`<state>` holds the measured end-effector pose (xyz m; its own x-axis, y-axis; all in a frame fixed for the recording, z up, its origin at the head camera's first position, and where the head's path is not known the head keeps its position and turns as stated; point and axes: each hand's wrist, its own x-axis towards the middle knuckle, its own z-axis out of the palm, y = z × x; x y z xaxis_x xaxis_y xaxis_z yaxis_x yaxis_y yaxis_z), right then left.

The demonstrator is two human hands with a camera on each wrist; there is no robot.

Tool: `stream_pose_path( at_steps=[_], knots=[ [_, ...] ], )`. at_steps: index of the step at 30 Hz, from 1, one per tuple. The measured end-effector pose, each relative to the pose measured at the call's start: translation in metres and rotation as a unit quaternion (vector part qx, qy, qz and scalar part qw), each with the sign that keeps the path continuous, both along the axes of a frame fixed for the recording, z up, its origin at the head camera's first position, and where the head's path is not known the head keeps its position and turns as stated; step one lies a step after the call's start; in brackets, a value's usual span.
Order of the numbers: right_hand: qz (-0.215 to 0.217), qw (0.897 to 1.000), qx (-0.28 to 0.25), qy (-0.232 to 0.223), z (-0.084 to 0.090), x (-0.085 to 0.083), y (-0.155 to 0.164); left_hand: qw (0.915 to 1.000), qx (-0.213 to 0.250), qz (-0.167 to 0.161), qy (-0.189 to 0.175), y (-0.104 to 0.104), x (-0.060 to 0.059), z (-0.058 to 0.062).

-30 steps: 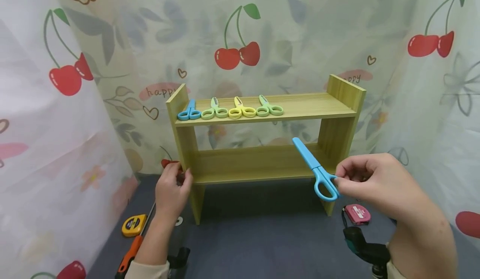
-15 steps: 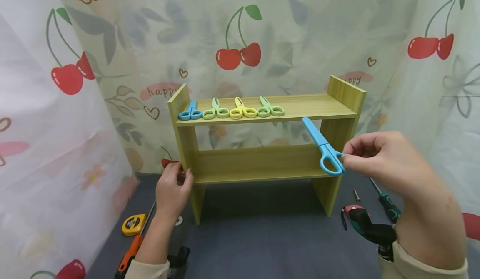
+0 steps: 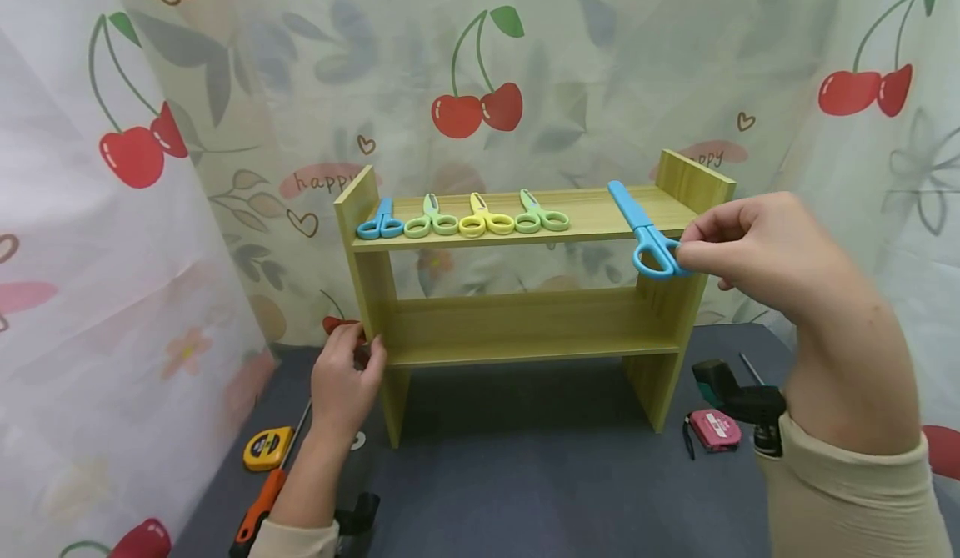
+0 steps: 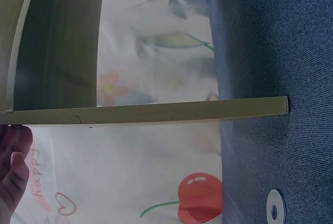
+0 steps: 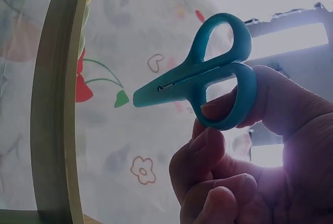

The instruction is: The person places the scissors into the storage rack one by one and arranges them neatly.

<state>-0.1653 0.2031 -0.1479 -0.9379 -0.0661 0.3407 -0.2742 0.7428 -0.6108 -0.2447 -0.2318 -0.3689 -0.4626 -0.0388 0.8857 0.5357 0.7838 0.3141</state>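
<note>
In the head view, my right hand (image 3: 772, 249) pinches a pair of blue scissors (image 3: 637, 220) by one handle loop. A matching blue sheath covers the blades, which point up and left over the right part of the top shelf. From the right wrist view, the thumb reaches into a loop of the scissors (image 5: 174, 83), beside a shelf edge (image 5: 57, 104). My left hand (image 3: 345, 383) rests its fingertips against the outer left side of the wooden shelf unit (image 3: 517, 324). On the top board stand in a row blue scissors (image 3: 380, 223), green scissors (image 3: 431, 223), yellow scissors (image 3: 486, 223) and more green scissors (image 3: 540, 218).
Left on the dark table lie a yellow tape measure (image 3: 268, 449), an orange-handled screwdriver (image 3: 260, 508) and a washer (image 3: 358, 441). A pink tape measure (image 3: 715, 430) lies at right, near a screwdriver shaft (image 3: 751, 369). Printed curtains (image 3: 600, 82) surround the table.
My right hand has raised the blue scissors from in front of the lower shelf to the height of the top board. The left hand has stayed at the side panel.
</note>
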Motion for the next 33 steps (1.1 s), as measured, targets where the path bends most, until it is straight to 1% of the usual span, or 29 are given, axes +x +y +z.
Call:
stream_pose_path(
  at_steps=[7, 10, 14, 18, 27, 30, 33],
  knots=[
    [-0.007, 1.0, 0.011, -0.018, 0.018, -0.019, -0.008, 1.0, 0.0, -0.001, 0.001, 0.0, 0.0, -0.001],
    [-0.001, 1.0, 0.009, -0.028, 0.023, -0.029, -0.012, 1.0, 0.001, -0.004, 0.001, 0.0, 0.0, 0.0],
    [-0.002, 1.0, 0.006, -0.029, 0.027, -0.043, -0.019, 1.0, 0.003, -0.007, 0.001, -0.001, 0.0, 0.0],
    [-0.008, 1.0, 0.003, -0.029, 0.029, -0.054, -0.024, 1.0, 0.002, -0.006, 0.002, 0.0, 0.0, 0.0],
    [-0.019, 0.997, 0.01, -0.079, 0.03, -0.088, -0.029, 1.0, 0.002, -0.006, 0.002, -0.001, -0.002, -0.001],
    [-0.014, 0.996, -0.002, -0.09, 0.027, -0.099, -0.031, 1.0, 0.0, -0.005, 0.003, -0.002, -0.002, -0.001],
    [-0.003, 0.994, -0.026, -0.102, 0.023, -0.107, -0.033, 1.0, -0.001, -0.003, 0.004, -0.002, -0.003, -0.001]
  ],
)
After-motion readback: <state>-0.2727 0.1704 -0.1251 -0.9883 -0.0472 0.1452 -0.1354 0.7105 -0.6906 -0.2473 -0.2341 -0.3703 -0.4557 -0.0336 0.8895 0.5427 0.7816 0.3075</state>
